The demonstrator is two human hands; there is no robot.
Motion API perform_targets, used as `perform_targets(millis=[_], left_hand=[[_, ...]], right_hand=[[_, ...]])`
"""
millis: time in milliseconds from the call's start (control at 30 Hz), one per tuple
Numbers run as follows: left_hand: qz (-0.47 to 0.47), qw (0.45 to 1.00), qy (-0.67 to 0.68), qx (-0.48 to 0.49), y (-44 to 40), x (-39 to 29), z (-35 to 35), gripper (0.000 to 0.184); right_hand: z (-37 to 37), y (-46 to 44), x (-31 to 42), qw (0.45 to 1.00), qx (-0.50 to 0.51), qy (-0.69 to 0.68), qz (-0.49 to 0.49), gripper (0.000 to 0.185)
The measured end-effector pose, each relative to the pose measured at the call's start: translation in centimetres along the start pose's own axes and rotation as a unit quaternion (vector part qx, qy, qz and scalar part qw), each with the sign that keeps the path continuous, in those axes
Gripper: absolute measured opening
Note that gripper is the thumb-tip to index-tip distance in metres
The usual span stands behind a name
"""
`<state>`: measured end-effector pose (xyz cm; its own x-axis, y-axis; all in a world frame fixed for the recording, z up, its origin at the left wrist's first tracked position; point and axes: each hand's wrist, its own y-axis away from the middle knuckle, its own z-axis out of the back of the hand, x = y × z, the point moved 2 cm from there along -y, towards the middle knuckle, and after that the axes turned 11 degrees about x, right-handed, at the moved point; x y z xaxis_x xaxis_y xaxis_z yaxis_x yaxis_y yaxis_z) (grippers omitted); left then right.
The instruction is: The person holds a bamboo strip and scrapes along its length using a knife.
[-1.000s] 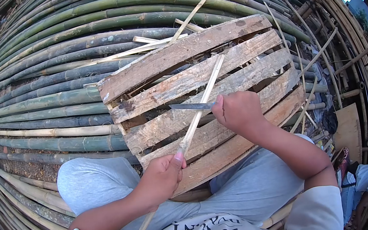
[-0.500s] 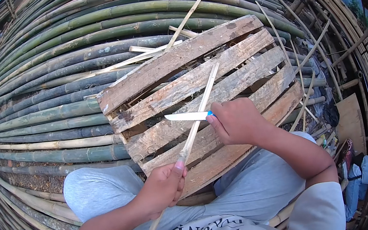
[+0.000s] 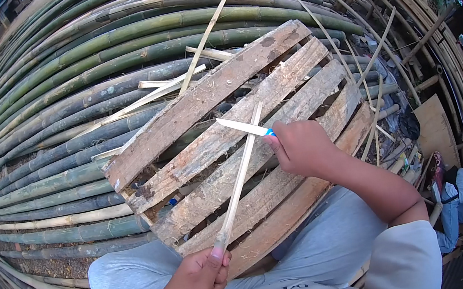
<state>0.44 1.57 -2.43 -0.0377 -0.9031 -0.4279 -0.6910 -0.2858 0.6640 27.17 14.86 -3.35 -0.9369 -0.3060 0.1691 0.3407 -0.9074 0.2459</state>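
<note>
A slatted wooden pallet point(image 3: 182, 172) lies tilted in front of my lap. My left hand point(image 3: 200, 277) is closed around a thin bamboo strip point(image 3: 236, 188), which slants up and away over the slats, its lower end passing under my palm. In my right hand point(image 3: 304, 148) is a knife point(image 3: 239, 126) with a blue handle, gripped in a fist. Its pale blade points left and crosses the strip near the far end, apparently touching it.
Long green bamboo poles point(image 3: 114, 53) lie side by side beyond and left of the pallet. Loose split pieces point(image 3: 208, 37) lean by its far edge. At right are a brown board point(image 3: 435, 125) and a person's blue-clad leg point(image 3: 449, 221).
The knife has slid along the strip toward its far end. My left hand, with the strip, sits lower and further left, and the whole view has shifted slightly.
</note>
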Motion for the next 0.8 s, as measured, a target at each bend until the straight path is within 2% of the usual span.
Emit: perform_targets(millis=[100, 167, 300, 367, 500, 667, 800], left_hand=[[0.024, 1.000, 0.011, 0.010, -0.3, -0.8, 0.8, 0.037], [0.013, 0.999, -0.024, -0.045, 0.4, -1.9, 0.3, 0.037], [0.032, 0.999, -0.010, -0.019, 0.1, -3.6, 0.4, 0.034], [0.074, 0.997, -0.008, -0.037, -0.2, -4.6, 0.2, 0.034], [0.049, 0.997, -0.043, -0.038, -1.3, -4.8, 1.1, 0.035], [0.109, 0.994, -0.013, 0.006, -2.1, -4.9, 1.3, 0.037], [0.109, 0.993, -0.040, 0.011, -2.5, -4.6, 1.3, 0.037]], right_hand=[[-0.3, -0.2, -0.8, 1.000, -0.013, -0.018, 0.012, 0.031], [0.0, -0.4, -1.2, 1.000, -0.008, -0.023, 0.013, 0.031], [0.4, -1.0, -1.9, 0.999, -0.019, -0.020, 0.035, 0.033], [0.6, -1.1, -2.2, 0.999, -0.013, -0.032, 0.032, 0.033], [0.2, -1.1, -3.0, 0.997, -0.017, -0.071, 0.035, 0.028], [-0.4, 0.8, -3.5, 0.994, -0.011, -0.104, 0.032, 0.028], [-0.4, 2.9, -3.3, 0.992, -0.008, -0.126, 0.021, 0.028]])
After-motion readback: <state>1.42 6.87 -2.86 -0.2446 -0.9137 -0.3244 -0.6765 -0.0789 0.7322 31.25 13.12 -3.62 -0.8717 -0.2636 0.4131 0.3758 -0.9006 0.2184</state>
